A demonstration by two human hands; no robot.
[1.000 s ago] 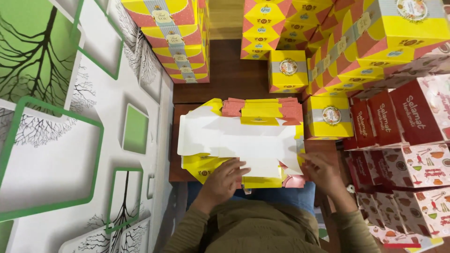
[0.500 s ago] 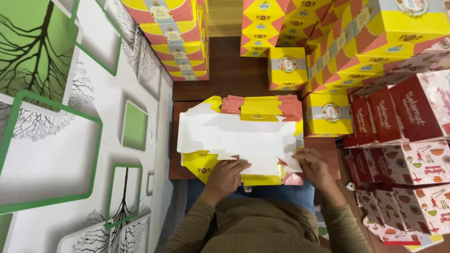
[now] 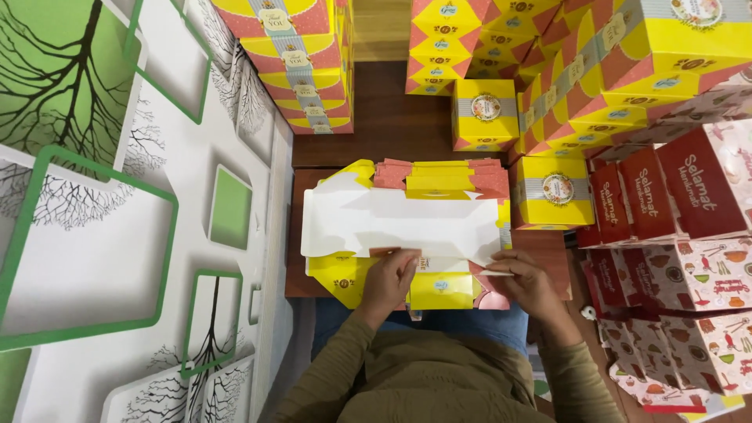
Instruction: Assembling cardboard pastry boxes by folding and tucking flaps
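Head view, looking straight down: a person seated at a small brown worktop works on a flat, unfolded carton blank, white side up, its yellow and pink flaps showing at the edges. The blank lies at the worktop's centre, on a stack of like blanks. The left hand, at 7 o'clock of the blank, presses fingertips down on the near edge, its grip loosely curled and grasping nothing. The right hand, at 5 o'clock, pinches the near right flap between thumb and fingers. Finished yellow boxes stand stacked from 12 to 2 o'clock; red and pink boxes crowd 3 to 4 o'clock. A clean fold here likely depends on pinning the panel flat while the flap turns squarely along its crease.
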